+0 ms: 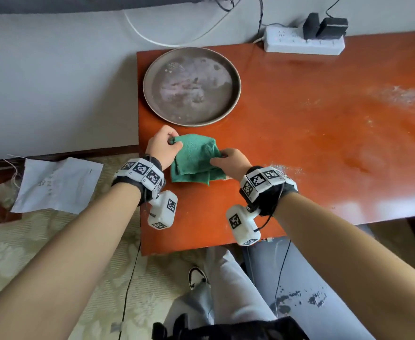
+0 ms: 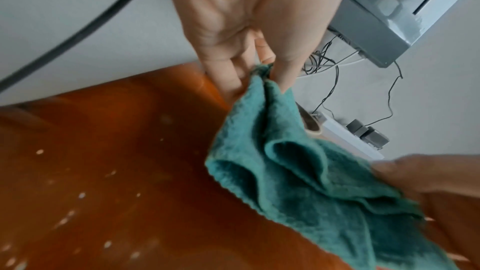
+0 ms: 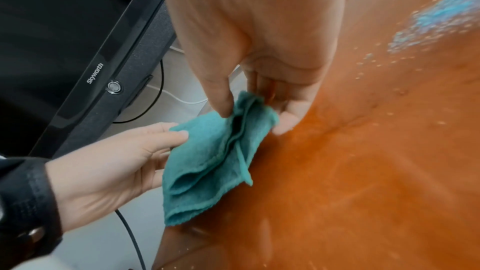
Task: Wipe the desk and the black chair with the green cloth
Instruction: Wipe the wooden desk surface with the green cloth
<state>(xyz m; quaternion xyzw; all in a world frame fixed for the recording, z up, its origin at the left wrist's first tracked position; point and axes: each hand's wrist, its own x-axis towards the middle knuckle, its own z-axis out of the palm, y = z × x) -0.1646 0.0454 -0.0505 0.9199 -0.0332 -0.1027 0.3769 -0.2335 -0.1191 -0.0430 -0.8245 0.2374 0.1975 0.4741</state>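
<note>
The green cloth [image 1: 194, 158] hangs folded between both hands just above the left end of the orange-brown desk [image 1: 324, 148]. My left hand [image 1: 163, 147] pinches its upper left corner [image 2: 262, 73]. My right hand [image 1: 228, 160] pinches the opposite corner [image 3: 249, 106] between thumb and fingers. In the left wrist view the cloth [image 2: 311, 188] droops in loose folds over the desk [image 2: 116, 171]. In the right wrist view the cloth [image 3: 207, 163] hangs beside the desk [image 3: 363, 171] edge. White dust and crumbs [image 1: 397, 94] speckle the desk. No black chair is in view.
A round dirty brown tray [image 1: 191, 85] lies behind the cloth. A white power strip [image 1: 302, 41] with black plugs sits at the back edge by the wall. Paper [image 1: 56, 185] lies on the patterned floor at the left. A black monitor [image 3: 78, 48] shows in the right wrist view.
</note>
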